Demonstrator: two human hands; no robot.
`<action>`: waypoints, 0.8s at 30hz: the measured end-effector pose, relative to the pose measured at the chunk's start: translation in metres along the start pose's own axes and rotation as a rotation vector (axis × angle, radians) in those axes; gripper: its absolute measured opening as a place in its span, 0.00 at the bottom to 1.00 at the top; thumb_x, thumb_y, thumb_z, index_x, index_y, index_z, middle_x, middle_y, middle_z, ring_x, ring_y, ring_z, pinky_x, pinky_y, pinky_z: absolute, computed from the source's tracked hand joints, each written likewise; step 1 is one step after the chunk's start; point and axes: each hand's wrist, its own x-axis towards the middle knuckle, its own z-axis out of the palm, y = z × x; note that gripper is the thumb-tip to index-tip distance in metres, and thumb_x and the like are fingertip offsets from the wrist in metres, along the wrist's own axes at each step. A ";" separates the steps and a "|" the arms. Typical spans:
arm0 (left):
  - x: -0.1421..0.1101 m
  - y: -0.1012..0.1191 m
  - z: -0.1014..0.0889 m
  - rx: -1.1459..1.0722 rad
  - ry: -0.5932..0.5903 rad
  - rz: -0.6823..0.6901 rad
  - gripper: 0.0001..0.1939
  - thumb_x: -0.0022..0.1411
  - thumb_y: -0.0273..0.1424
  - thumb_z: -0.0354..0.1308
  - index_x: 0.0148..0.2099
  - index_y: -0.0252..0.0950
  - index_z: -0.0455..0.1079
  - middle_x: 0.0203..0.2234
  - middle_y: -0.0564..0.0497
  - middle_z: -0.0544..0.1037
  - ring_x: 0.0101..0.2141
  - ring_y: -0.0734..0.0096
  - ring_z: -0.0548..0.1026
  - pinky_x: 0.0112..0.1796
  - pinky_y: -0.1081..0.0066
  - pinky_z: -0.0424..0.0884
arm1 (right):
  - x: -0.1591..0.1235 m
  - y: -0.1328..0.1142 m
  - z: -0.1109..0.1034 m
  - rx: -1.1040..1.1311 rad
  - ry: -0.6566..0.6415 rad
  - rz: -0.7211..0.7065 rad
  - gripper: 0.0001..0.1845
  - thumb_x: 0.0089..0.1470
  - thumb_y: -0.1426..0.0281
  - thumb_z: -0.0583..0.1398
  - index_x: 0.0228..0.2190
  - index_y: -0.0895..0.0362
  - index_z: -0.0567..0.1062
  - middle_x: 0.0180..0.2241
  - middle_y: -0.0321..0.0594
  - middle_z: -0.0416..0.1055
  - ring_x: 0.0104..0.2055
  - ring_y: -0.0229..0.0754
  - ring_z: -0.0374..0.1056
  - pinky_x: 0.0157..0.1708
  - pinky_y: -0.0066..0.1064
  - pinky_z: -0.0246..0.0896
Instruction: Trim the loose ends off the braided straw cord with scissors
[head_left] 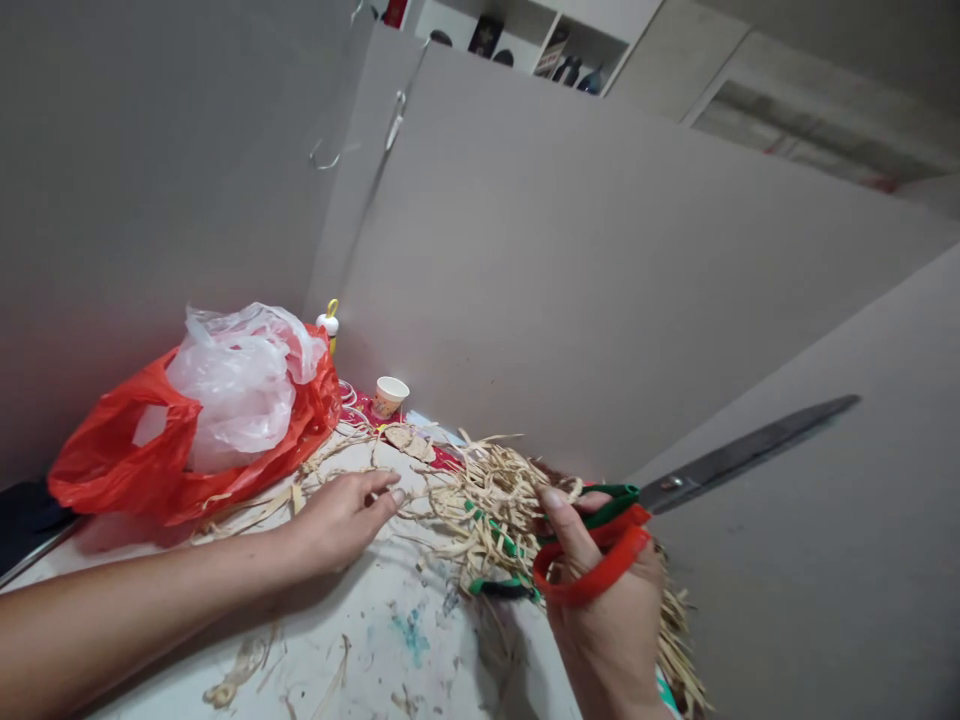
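Observation:
My right hand (611, 610) grips large scissors (675, 483) with a red loop and a green loop. My thumb passes through the red loop, and the long blades lie together, pointing up and right. Close by its fingertips is a twisted straw-coloured strand. My left hand (341, 520) is over the table, thumb and index finger slightly apart, beside thin loose strands; no held thing shows between them. A tangled heap of dry straw-like strands (499, 490) lies between the hands. Within it are green-handled tools (501, 588), partly covered.
On the white, paint-stained table (375, 640) lie strand scraps. At the left stands a red plastic bag (127, 450) with a clear bag (232, 390) in it. Behind are a paper cup (390, 396) and a white-and-yellow bottle (328, 322). Grey partitions (570, 240) enclose the table.

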 end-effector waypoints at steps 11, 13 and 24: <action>-0.029 0.004 0.021 0.303 -0.078 0.339 0.10 0.59 0.27 0.54 0.42 0.37 0.74 0.36 0.46 0.78 0.39 0.66 0.74 0.42 0.67 0.66 | -0.039 0.014 0.019 -0.160 -0.274 0.168 0.19 0.44 0.58 0.66 0.32 0.54 0.65 0.23 0.31 0.68 0.23 0.36 0.67 0.24 0.27 0.63; -0.026 0.005 0.023 0.200 -0.105 0.191 0.09 0.59 0.27 0.53 0.37 0.35 0.74 0.28 0.48 0.78 0.31 0.69 0.74 0.36 0.69 0.67 | -0.038 0.012 0.020 -0.169 -0.279 0.178 0.19 0.44 0.58 0.66 0.32 0.54 0.66 0.23 0.31 0.68 0.23 0.37 0.67 0.23 0.27 0.63; -0.014 0.002 0.021 -0.585 -0.387 -0.480 0.15 0.48 0.34 0.66 0.36 0.32 0.69 0.23 0.50 0.77 0.13 0.85 0.60 0.14 0.80 0.49 | -0.030 0.029 0.011 0.010 -0.345 0.367 0.21 0.44 0.59 0.66 0.35 0.54 0.65 0.22 0.31 0.67 0.22 0.37 0.66 0.21 0.26 0.61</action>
